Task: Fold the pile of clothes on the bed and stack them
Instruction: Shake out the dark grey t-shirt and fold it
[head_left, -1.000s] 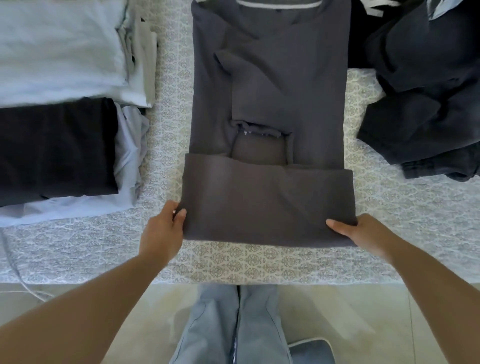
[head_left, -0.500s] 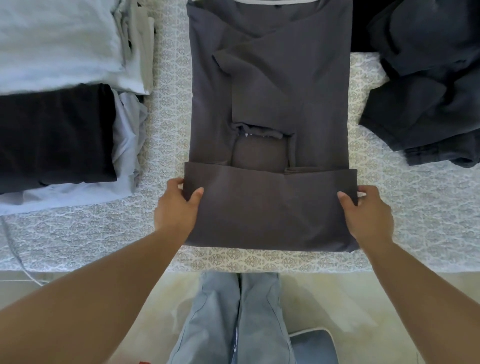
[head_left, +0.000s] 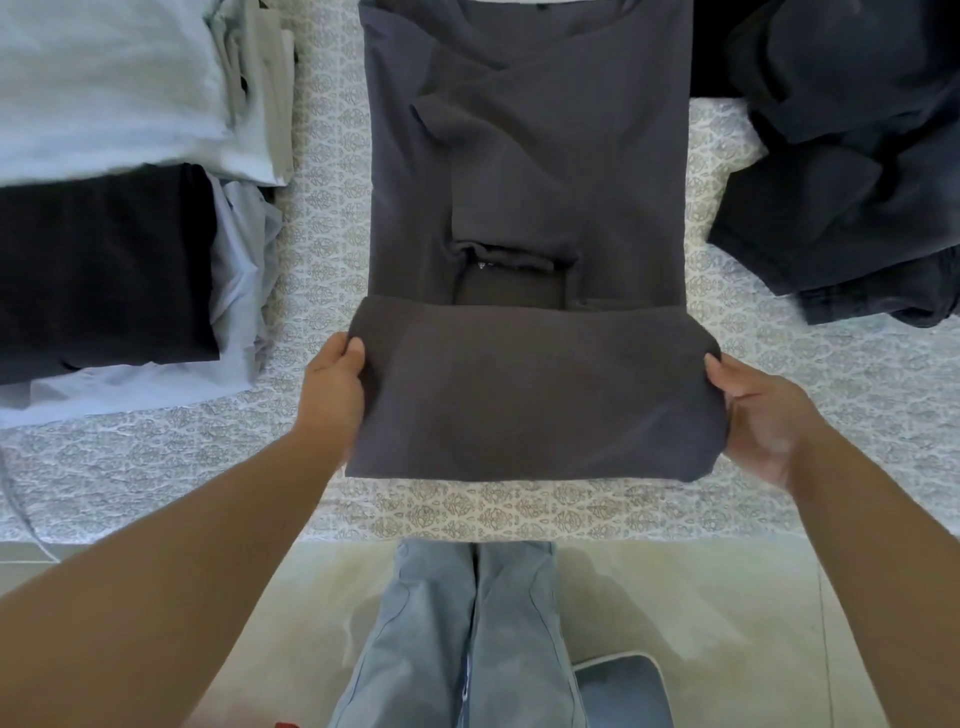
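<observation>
A dark grey shirt (head_left: 530, 171) lies lengthwise on the patterned bed cover (head_left: 322, 218), sleeves folded inward. Its near part is doubled over into a thick band (head_left: 530, 395) lifted slightly off the bed. My left hand (head_left: 332, 389) grips the band's left edge, thumb on top. My right hand (head_left: 758, 415) grips the right edge, fingers curled under the cloth. A stack of folded clothes sits at the left: pale blue pieces (head_left: 104, 78) and a black piece (head_left: 98, 265). A loose heap of dark navy clothes (head_left: 852, 156) lies at the right.
The bed's near edge (head_left: 467, 525) runs across the frame just below the shirt. Below it are my legs in light blue jeans (head_left: 457, 634) on a pale floor, and a grey-blue object (head_left: 618, 691) beside my right foot.
Both hands slid from the band's near corners up its sides, took hold of its edges, and raised the folded band toward the shirt's collar end.
</observation>
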